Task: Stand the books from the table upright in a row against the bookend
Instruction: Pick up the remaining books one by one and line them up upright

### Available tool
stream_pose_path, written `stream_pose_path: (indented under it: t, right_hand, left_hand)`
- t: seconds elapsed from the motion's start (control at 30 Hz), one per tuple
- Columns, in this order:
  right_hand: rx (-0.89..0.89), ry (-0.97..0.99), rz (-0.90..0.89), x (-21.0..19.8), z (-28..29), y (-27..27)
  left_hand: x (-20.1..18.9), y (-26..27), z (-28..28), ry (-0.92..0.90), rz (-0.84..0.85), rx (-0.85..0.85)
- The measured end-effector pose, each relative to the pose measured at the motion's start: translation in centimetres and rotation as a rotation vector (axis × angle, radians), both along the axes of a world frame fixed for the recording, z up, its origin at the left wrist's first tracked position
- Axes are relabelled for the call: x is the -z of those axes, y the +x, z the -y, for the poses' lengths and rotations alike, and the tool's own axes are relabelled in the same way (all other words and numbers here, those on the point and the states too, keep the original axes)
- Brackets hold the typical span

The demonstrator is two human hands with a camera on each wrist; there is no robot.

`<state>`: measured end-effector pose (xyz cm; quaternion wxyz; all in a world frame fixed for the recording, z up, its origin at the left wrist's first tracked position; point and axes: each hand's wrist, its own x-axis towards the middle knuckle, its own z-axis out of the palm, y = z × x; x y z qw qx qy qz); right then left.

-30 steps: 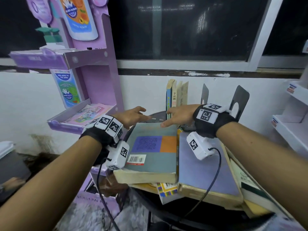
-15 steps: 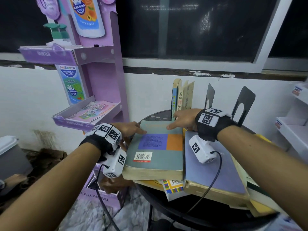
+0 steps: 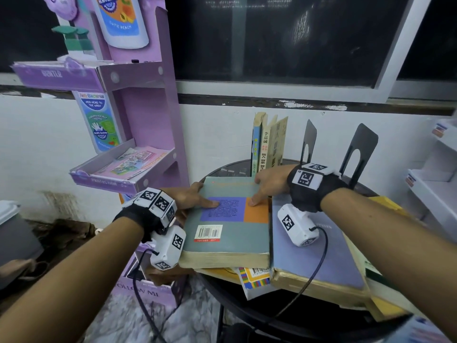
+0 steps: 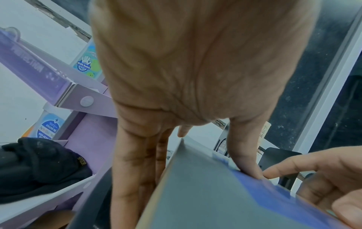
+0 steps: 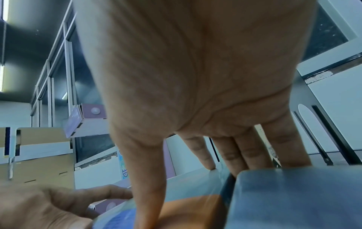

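Note:
A grey-green book [image 3: 230,226] with a purple and an orange square lies flat on top of a pile on the round black table [image 3: 284,325]. My left hand [image 3: 195,199] grips its left edge, thumb [image 4: 246,162] on the cover, fingers [image 4: 133,170] down the side. My right hand [image 3: 264,189] holds the far right edge, thumb [image 5: 149,193] on the orange square, fingers [image 5: 245,155] over the edge. Three books [image 3: 269,142] stand upright at the back, left of two black bookends [image 3: 309,142].
A lavender book [image 3: 319,248] lies right of the grey one, a colourful book [image 3: 254,278] beneath, yellow books [image 3: 385,206] further right. A purple display stand [image 3: 138,134] rises close on the left. A white shelf [image 3: 435,184] is at right. A wall stands behind.
My left hand has slid from the far left corner to the book's left edge, thumb now on the cover. My right thumb has come onto the orange square.

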<state>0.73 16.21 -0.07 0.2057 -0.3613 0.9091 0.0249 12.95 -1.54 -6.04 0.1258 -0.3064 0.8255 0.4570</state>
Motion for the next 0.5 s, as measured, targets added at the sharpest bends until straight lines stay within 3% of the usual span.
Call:
stream_pose_path:
  t: [0.5]
  right_hand:
    - [-0.039,-0.131,-0.049,0.4,0.4,0.1]
  left_hand:
    - [-1.2,1.6,1.2,0.02,-0.188,0.103]
